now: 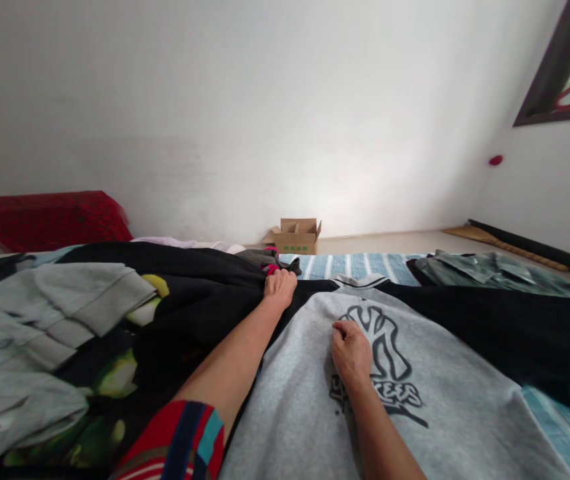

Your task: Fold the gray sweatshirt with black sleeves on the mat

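Observation:
A grey sweatshirt with a striped collar, a dark printed logo and black sleeves lies spread face up in front of me. My left hand is closed, knuckles up, on its left black sleeve near the shoulder; the fingertips are hidden. Over the printed chest, my right hand is curled into a loose fist with nothing seen in it. The other black sleeve stretches out to the right.
Left lie black clothing and a folded grey garment. Green-grey clothing rests at the right on a blue striped sheet. Beyond the bedding stands an open cardboard box by the wall. Red fabric is at the far left.

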A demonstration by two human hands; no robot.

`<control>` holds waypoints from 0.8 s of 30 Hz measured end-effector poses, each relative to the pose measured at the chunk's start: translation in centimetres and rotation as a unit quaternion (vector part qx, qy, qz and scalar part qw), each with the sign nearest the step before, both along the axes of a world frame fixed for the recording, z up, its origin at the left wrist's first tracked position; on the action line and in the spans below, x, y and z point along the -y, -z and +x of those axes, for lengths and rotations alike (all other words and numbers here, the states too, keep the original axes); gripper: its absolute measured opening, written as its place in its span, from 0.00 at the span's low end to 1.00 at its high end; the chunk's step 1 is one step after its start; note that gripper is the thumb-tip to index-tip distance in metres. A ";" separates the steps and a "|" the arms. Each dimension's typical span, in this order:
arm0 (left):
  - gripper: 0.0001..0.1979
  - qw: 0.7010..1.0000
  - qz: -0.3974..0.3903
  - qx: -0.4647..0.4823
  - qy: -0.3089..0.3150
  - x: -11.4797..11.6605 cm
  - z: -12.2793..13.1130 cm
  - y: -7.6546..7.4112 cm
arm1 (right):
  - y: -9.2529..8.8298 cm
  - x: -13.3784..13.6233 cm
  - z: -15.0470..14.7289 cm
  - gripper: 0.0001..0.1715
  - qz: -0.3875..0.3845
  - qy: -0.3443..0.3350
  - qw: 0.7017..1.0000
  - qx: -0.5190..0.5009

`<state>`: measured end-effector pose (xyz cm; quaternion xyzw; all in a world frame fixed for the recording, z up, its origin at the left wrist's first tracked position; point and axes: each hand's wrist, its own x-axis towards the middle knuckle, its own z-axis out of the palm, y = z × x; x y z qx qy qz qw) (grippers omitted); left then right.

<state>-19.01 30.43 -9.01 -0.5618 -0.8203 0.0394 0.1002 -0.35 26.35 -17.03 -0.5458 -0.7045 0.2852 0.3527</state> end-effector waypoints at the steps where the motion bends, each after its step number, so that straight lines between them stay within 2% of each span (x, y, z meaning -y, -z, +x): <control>1: 0.17 1.000 0.005 -0.001 0.004 -0.2 0.2 0.0 | 0.0 0.0 0.0 0.17 -0.003 0.001 1.000 -0.001; 6: 0.17 0.998 0.030 0.013 0.062 -1.3 2.6 0.2 | -0.4 0.0 0.0 0.17 -0.017 0.000 1.000 -0.002; 9: 0.18 0.994 0.034 0.042 0.095 -2.7 5.0 0.6 | -0.5 0.0 0.0 0.17 -0.013 0.003 1.000 -0.007; 11: 0.18 0.993 0.033 0.066 0.095 -4.0 6.3 1.0 | -0.5 0.1 0.0 0.17 -0.011 0.006 1.000 -0.014; 16: 0.14 0.991 0.023 0.123 0.039 -6.9 7.9 2.1 | -0.5 0.1 -0.1 0.17 -0.003 0.005 1.000 -0.022; 24: 0.15 0.981 0.045 0.181 -0.056 -9.1 6.8 2.8 | -0.8 -0.2 0.0 0.16 -0.015 0.002 0.999 -0.036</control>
